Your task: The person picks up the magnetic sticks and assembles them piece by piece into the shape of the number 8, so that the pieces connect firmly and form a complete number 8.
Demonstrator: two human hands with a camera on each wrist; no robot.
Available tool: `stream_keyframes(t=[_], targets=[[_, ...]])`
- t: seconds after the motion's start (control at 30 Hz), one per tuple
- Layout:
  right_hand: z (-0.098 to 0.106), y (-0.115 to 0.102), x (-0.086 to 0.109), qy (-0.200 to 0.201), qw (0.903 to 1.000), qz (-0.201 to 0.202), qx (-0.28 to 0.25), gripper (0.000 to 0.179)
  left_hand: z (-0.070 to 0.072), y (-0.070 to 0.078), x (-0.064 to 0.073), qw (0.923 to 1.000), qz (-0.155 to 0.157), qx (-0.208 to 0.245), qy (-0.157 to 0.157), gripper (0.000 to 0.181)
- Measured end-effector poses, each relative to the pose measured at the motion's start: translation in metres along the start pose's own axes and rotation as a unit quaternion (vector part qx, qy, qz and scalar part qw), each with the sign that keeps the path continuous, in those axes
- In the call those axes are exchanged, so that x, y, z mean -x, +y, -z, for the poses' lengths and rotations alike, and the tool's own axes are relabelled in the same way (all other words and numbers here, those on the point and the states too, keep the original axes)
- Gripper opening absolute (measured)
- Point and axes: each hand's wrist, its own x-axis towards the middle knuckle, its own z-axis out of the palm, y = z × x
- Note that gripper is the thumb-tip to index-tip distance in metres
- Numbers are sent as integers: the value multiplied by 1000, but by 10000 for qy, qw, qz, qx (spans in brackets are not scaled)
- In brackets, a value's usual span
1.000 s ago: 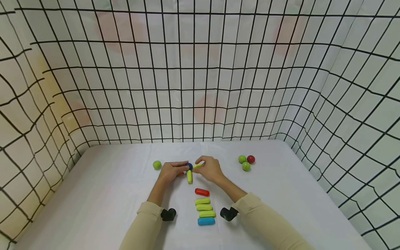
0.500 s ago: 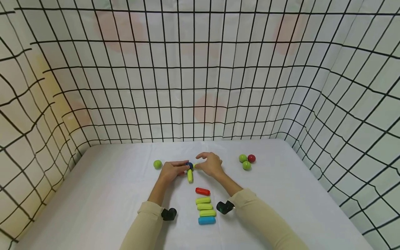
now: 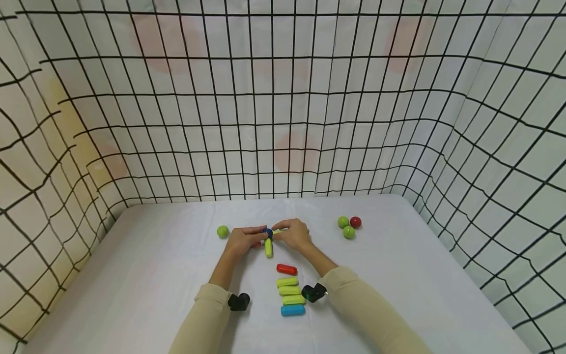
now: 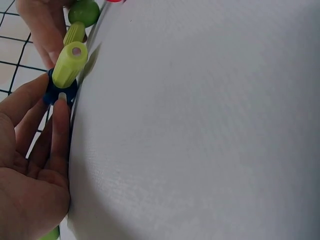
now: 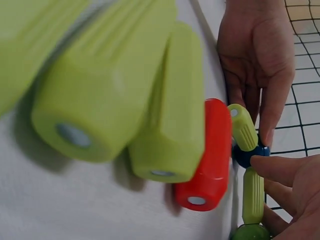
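Observation:
My left hand (image 3: 240,241) holds a dark blue ball (image 3: 268,232) between thumb and fingers. From the ball a yellow-green magnetic rod (image 3: 268,248) points toward me. A second yellow-green rod (image 5: 254,195) runs right from the ball and ends in a green ball (image 4: 84,12). My right hand (image 3: 295,234) pinches this second rod near the blue ball, its thumb at the joint in the right wrist view. Part of a red piece (image 3: 257,244) shows beneath my left hand; the rest is hidden.
A red rod (image 3: 286,269), three yellow-green rods (image 3: 289,291) and a blue rod (image 3: 293,310) lie in a column nearer me. Green balls (image 3: 349,232) and a red ball (image 3: 355,222) sit right, another green ball (image 3: 222,231) left. Black netting (image 3: 274,123) surrounds the white table (image 3: 155,275).
My right fingers spread off the right-hand rod half a second ago, then came back together on it closer to the blue ball. My left hand stays on the ball.

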Motion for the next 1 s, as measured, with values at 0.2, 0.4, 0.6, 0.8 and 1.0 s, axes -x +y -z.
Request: stream_keyframes(t=[0.2,0.4,0.6,0.8,1.0], targets=[[-3,2,0,7,9999,0,-162,18,1,1,-1,10000,46,-34,21,27],[-3,2,-1,-81,9998,17,-198,20,1,0,-1,10000,32,7,-11,27],[-2,2,-3,-200,9996,-70,-197,25,2,1,-1,10000,4,-5,-61,28],[0,0,-3,-333,9984,-241,-381,28,3,0,-2,9999,-13,3,-131,28],[0,-1,-2,-364,9982,-295,-362,30,5,-1,-3,9998,-5,-64,-191,29]])
